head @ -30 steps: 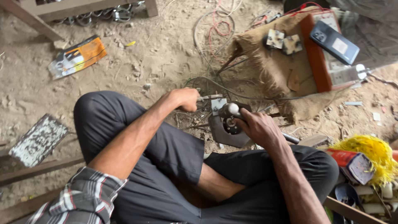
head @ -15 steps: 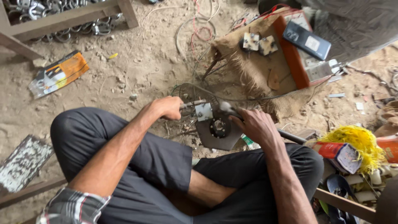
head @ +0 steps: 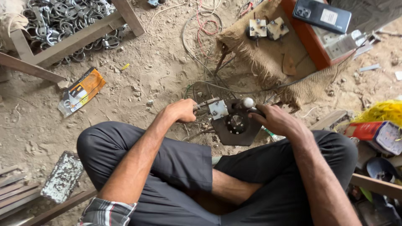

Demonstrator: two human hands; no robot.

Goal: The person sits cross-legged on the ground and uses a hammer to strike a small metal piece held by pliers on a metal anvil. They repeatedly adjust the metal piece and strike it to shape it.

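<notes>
On the sandy floor (head: pixel 138 83) before your crossed legs, your left hand (head: pixel 181 111) pinches a small square metal plate (head: pixel 218 109); your right hand (head: pixel 276 120) grips the dark press's ball-topped lever (head: pixel 248 103). Fingers near the die could get crushed.

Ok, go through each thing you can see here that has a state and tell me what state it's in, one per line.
left hand: closed around a small metal piece at the left of the dark base.
right hand: gripping the round-knobbed lever.
metal piece: held level against the base.
dark base: flat on the sandy ground.
phone: lying face down on the red box.
orange packet: lying flat, apart from the hands.
</notes>
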